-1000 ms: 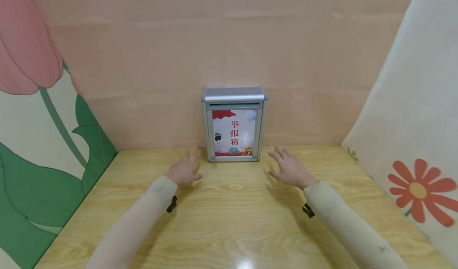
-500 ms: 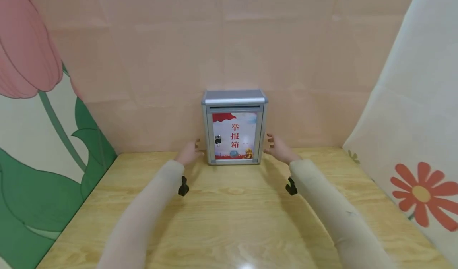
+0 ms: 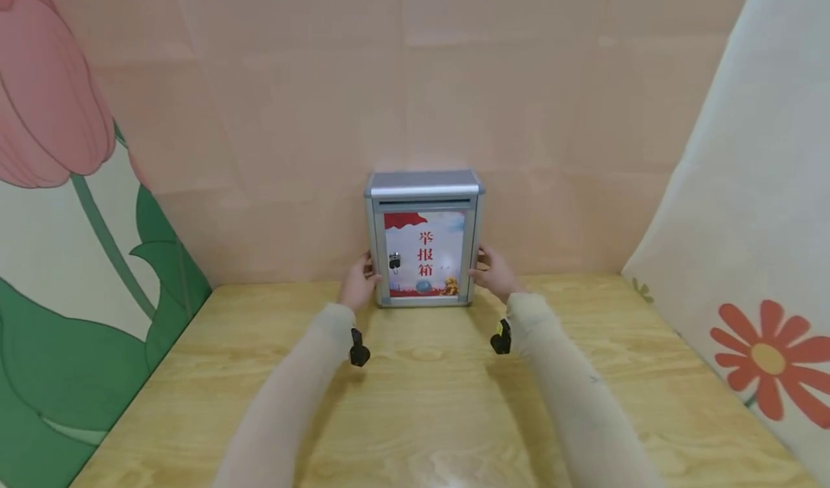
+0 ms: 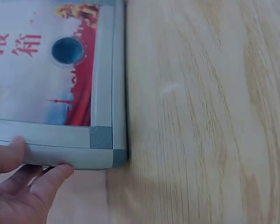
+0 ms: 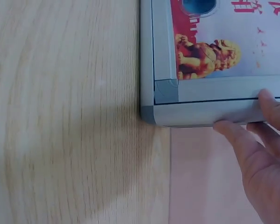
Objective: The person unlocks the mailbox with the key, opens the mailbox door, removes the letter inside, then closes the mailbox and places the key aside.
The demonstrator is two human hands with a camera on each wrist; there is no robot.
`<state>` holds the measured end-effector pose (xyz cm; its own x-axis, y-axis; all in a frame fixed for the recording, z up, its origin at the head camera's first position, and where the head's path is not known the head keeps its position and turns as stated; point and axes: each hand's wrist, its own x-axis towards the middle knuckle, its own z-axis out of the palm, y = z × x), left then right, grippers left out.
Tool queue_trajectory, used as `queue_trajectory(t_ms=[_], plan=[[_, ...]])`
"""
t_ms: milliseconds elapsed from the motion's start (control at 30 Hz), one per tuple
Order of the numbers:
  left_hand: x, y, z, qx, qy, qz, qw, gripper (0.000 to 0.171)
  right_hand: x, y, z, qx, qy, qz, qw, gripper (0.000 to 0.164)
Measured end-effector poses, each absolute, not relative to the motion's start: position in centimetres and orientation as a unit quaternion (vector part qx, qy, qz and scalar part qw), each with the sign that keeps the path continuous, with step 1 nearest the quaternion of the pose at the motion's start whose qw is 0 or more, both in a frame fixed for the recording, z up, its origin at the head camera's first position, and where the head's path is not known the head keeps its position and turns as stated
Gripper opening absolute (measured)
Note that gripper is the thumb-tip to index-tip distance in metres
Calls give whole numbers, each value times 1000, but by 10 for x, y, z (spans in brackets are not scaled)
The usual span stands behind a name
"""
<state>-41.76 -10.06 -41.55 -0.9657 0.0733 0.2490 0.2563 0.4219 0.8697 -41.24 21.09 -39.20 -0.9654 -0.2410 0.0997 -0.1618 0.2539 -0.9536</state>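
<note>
A silver-framed report box (image 3: 437, 246) stands upright on the wooden table, against the backdrop. Its white front panel carries red characters, and a slot runs along the top. A small lock (image 3: 395, 260) hangs at the panel's left side. My left hand (image 3: 358, 284) grips the box's left side low down, thumb (image 4: 17, 147) at the front frame and fingers along the side wall. On the opposite side my right hand (image 3: 498, 275) holds it the same way, its thumb (image 5: 267, 100) on the frame's front edge. Some fingertips are hidden behind the box.
The wood-grain table (image 3: 428, 401) stretches from the box toward me. Behind it hangs a plain pinkish cloth (image 3: 292, 113). A tulip-printed cloth (image 3: 58, 113) borders the left, and a flower-printed white cloth (image 3: 746, 221) the right.
Both hands have moved forward and inward from either side of the box and now hold its sides. The box still stands in the same spot on the table.
</note>
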Motion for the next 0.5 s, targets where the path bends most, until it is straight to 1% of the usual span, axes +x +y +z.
queue_trajectory(t_ms=[167, 367, 500], plan=[[-397, -107, -403, -104, -824, -550, 85, 59, -396, 210, -382, -128, 789, -600, 35, 77], [-356, -107, -383, -112, -819, -553, 107, 58, -353, 217, -362, -157, 811, -563, 0, 75], [-334, -103, -382, -114, -817, -555, 103, 59, -329, 226, -367, -154, 829, -537, -12, 73]])
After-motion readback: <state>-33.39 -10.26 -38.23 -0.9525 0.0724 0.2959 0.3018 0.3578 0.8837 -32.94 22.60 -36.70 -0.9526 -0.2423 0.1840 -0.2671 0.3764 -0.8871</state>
